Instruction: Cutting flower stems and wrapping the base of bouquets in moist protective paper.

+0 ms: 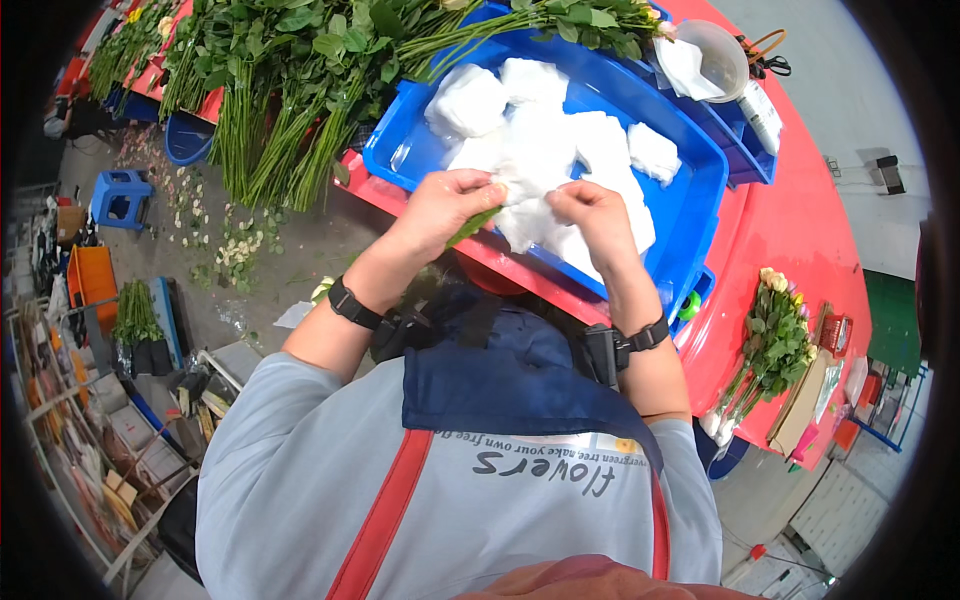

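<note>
A shallow blue plastic tray [686, 217] lies before me, with several wads of wet-looking white cotton or tissue [540, 142] in it. Over the tray's near side, my left hand [454, 204] pinches a piece of this white material between thumb and forefinger. A green leaf [472, 227] sticks out beneath that hand; whether the hidden fingers hold it I cannot tell. My right hand [592, 214], a short way to the right, has its thumb and fingertips closed on the white material too. Separate white wads [466, 101] rest toward the tray's far left corner.
Bundles of leafy rose stems [300, 135] overhang the red table [795, 232] at left. Beyond the tray's right end stand a clear plastic tub [709, 56] and scissors [776, 66]. A wrapped flower bouquet [776, 337] lies at right. A blue stool [121, 199] stands on the petal-strewn floor.
</note>
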`<move>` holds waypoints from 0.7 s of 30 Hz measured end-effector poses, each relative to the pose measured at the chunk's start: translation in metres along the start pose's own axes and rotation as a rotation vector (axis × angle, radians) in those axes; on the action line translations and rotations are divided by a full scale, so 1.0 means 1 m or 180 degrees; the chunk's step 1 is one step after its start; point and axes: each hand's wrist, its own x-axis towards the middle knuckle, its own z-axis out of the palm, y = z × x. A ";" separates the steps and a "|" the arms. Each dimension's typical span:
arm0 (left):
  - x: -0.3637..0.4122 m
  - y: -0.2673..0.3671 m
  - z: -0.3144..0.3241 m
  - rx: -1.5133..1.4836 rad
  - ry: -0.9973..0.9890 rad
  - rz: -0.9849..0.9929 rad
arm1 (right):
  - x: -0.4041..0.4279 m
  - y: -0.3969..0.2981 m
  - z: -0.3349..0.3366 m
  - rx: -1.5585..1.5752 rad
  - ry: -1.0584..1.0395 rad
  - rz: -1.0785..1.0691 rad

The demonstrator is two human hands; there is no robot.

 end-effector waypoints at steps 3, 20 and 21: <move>-0.008 0.006 0.002 0.0509 0.0259 0.0077 | -0.002 -0.013 -0.002 0.0648 0.0103 0.0109; 0.013 0.063 -0.009 -0.0092 -0.0295 -0.0018 | -0.016 0.019 0.099 -0.0529 -0.1090 -0.0705; 0.015 0.059 -0.009 -0.0064 -0.0311 -0.0025 | -0.015 0.021 0.111 -0.0261 -0.1388 -0.0809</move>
